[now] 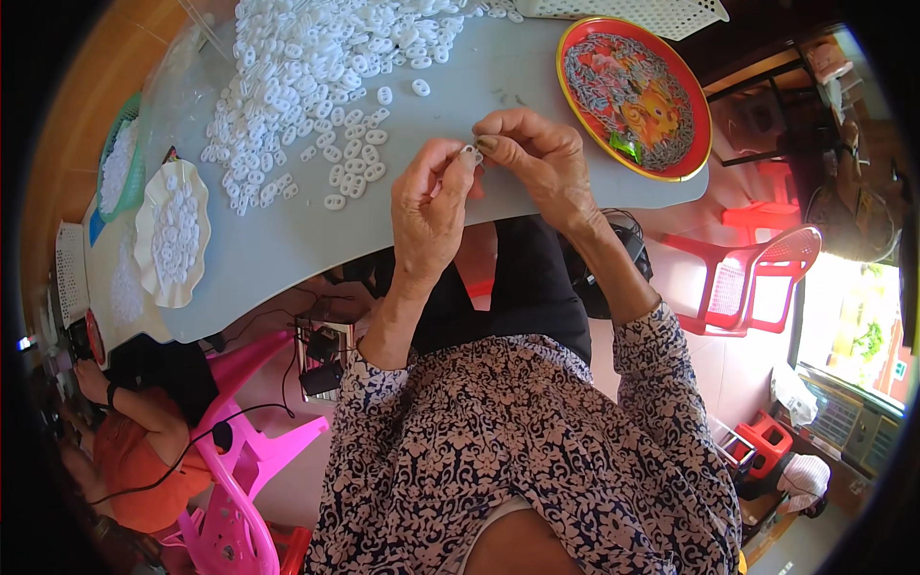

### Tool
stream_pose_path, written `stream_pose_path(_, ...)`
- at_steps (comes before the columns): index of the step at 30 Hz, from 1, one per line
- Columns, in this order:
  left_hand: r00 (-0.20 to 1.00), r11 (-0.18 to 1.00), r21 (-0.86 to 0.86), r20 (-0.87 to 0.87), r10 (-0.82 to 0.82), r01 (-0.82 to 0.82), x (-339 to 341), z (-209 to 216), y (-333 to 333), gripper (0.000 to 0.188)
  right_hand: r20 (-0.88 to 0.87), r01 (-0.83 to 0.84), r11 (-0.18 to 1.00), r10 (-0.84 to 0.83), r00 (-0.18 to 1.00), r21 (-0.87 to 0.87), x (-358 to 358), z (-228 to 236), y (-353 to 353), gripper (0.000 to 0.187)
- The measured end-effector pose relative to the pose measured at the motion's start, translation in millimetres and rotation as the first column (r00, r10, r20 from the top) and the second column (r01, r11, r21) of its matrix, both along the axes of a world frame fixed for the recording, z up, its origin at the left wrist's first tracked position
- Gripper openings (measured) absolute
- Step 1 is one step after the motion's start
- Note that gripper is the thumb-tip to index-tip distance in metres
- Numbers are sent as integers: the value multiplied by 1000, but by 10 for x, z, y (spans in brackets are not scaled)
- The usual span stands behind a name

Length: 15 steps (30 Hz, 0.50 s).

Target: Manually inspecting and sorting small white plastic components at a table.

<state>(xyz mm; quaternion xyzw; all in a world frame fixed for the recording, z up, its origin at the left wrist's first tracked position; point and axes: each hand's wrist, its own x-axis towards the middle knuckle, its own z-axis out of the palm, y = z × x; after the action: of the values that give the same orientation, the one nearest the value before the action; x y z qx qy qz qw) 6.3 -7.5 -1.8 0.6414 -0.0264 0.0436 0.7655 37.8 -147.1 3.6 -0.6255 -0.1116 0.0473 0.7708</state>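
Observation:
Over the table's near edge, my left hand pinches a small white oval plastic piece with two holes between thumb and fingertips. My right hand meets it from the right, thumb and forefinger pressed together against the piece. Whatever lies in the right fingertips is too small to make out. Left of my hands spreads a big heap of the same white two-hole pieces. To the right stands a round red tray with a gold rim, holding many small grey screw-like parts and a green scrap.
A scalloped white dish of white pieces and a green basket stand at the table's left. A white perforated basket is at the back. Pink chair and a seated person in orange lower left; red chairs right.

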Motion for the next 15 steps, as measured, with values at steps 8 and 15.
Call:
stream_pose_path(8,997,997,-34,13,-71,71,8,-29,40,14,61,-62,990,70,996,-126,10,20,-50,12)
stream_pose_path(15,996,996,-30,24,-85,86,14,-46,49,14,76,-67,967,88,993,-244,-1,56,-69,13)
